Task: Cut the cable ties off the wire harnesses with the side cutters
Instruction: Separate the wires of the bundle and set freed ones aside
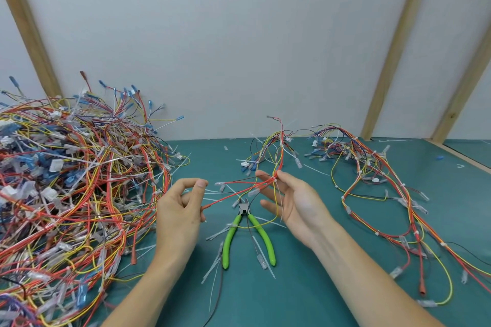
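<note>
Between cuts: left hand pinches red wire, right hand pinches harness; side cutters idle on desk, grab next.

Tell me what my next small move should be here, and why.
Probably lower the left hand to pick up the cutters. They lie untouched on the mat between the hands, while the right hand holds up a harness with its fingers mostly open. The left pinches only one red wire, so it seems freest.
</note>
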Motion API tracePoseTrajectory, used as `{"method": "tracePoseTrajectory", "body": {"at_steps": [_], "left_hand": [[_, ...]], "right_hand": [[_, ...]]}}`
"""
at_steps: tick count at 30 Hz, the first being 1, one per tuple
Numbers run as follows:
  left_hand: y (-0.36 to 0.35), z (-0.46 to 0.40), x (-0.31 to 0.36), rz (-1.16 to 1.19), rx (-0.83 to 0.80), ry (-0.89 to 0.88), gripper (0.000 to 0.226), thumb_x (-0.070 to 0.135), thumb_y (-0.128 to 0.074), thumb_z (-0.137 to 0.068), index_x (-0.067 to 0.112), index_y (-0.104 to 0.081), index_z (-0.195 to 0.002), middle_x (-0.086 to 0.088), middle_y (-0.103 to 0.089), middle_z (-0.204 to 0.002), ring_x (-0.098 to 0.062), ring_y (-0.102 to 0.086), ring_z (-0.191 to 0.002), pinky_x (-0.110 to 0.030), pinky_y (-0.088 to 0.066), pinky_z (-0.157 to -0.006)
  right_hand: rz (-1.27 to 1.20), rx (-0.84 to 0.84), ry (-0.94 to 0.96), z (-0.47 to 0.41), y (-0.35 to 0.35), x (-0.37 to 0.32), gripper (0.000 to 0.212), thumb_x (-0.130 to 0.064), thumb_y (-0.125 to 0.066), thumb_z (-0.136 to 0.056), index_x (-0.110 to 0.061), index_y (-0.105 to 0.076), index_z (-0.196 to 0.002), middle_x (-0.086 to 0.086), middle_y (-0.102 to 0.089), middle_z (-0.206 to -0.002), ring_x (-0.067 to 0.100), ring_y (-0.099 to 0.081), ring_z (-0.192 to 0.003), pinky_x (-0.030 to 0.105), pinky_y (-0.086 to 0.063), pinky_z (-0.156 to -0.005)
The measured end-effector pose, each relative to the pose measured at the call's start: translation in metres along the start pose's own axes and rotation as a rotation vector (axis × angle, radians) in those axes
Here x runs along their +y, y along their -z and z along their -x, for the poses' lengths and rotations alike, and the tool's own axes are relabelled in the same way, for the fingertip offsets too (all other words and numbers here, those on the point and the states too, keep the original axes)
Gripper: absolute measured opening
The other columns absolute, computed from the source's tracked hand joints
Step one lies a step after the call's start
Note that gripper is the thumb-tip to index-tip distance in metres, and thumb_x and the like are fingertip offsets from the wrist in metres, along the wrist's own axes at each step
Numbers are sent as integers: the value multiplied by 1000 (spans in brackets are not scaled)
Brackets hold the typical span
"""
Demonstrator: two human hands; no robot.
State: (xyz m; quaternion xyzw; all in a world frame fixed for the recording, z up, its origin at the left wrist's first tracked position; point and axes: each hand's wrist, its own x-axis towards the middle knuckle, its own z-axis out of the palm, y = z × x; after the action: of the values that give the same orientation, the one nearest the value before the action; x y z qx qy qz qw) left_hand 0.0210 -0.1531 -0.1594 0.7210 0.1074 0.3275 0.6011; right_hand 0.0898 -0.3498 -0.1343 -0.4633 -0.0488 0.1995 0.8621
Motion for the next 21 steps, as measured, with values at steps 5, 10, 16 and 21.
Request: {"method": "tracePoseTrajectory", "body": {"at_steps": [5,10,16,21], "left_hand": [[0,-2,-1,-36,38,-49,13,25,-58,-101,23,-66,-91,0,-29,-52,-16,-34,-50,-21,-42,-54],[1,-1,1,-48,82,-79,15,28,-53,-102,26,-66,-95,1,-31,-51,-15,-35,-51,-33,-44,-60],[3,-2,6,-21,170,-114,15,31,-51,-103,25,-63,-95,5,-33,-53,-10,-32,-50,-31,-37,-56],[9,0,15,-75,197,-241,2,27,-58,-101,28,-59,-100,6,-45,-66,-9,-42,-58,-24,-39,-58]], "right_hand": [[56,-17,29,1,0,2,8,-21,-54,-105,-18,-61,-103,7,-76,-119,17,-77,-87,30,-61,-58],[97,-20,41,2,-1,3,9,-22,-59,-103,-16,-62,-109,6,-76,-119,16,-76,-93,28,-61,-60],[209,-17,73,7,-6,4,23,-20,-57,-104,-14,-67,-123,3,-77,-116,14,-75,-90,27,-61,-62],[513,26,243,11,-21,16,7,-15,-64,-100,-12,-66,-106,2,-80,-98,15,-74,-83,27,-59,-64]]}}
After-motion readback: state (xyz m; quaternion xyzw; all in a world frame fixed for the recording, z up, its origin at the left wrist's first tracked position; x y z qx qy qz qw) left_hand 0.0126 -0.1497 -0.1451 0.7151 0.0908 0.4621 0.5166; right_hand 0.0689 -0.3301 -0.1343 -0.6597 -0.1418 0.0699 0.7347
